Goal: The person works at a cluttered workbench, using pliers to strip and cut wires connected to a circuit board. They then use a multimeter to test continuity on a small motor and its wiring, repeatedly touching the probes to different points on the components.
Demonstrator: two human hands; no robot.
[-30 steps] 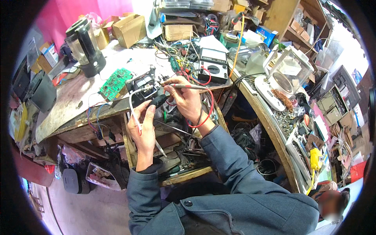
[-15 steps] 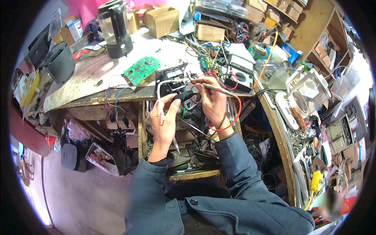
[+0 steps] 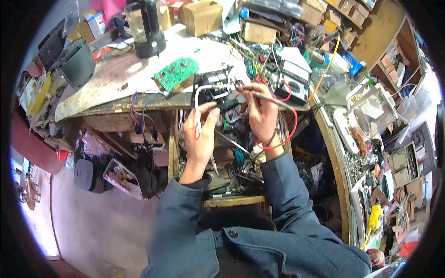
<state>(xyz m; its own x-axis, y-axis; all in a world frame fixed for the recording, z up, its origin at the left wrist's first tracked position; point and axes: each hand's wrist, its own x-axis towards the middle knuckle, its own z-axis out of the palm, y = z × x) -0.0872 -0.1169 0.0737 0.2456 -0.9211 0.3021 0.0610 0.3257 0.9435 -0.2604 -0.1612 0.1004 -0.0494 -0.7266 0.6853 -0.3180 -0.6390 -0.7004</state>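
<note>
My left hand (image 3: 200,139) is closed, thumb and fingers pinching a black rounded part (image 3: 227,105) whose kind I cannot make out. A white cable (image 3: 197,103) loops over that hand toward a black device (image 3: 209,79) at the bench edge. In my right hand (image 3: 263,118) is a test probe (image 3: 274,99), gripped like a pen, its tip pointing left at the small metal parts by the cable's end. Contact there cannot be made out. A red lead (image 3: 295,126) curves around the right wrist. Just beyond stands an analog multimeter (image 3: 295,85).
A green circuit board (image 3: 176,73) lies on the bench, left of the black device. Below my hands, an open drawer (image 3: 234,200) holds tools and wires. A blender (image 3: 147,32) and cardboard boxes (image 3: 202,18) stand at the back. Loose parts crowd the right-hand bench (image 3: 345,185).
The whole view has shifted, so the bench things appear farther right and slightly higher. Both hands keep their holds on the black part and the probe.
</note>
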